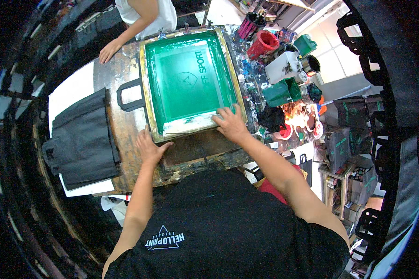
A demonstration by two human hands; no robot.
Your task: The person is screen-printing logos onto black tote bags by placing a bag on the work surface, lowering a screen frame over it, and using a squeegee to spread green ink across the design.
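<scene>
A screen printing frame [236,74] with green ink round its mesh lies over the worktable. Dark lettering and a small emblem show through the mesh. My right hand [231,126] grips the frame's near right corner, its fingers curled over the rim. Beside the near left corner, my left hand [149,148] has its fingers spread and thumb apart, holding nothing. From under the frame's left side sticks the handle of a black bag [131,109]; the rest of that bag is mostly hidden. A pile of black bags [84,137] lies farther left.
Another person's hand [110,50] rests on the far left of the stained wooden worktable [121,153]. Ink containers crowd the right side, among them a red bucket [264,44] and a green tub [282,90]. Dark printed bags [337,144] hang or stand farther right.
</scene>
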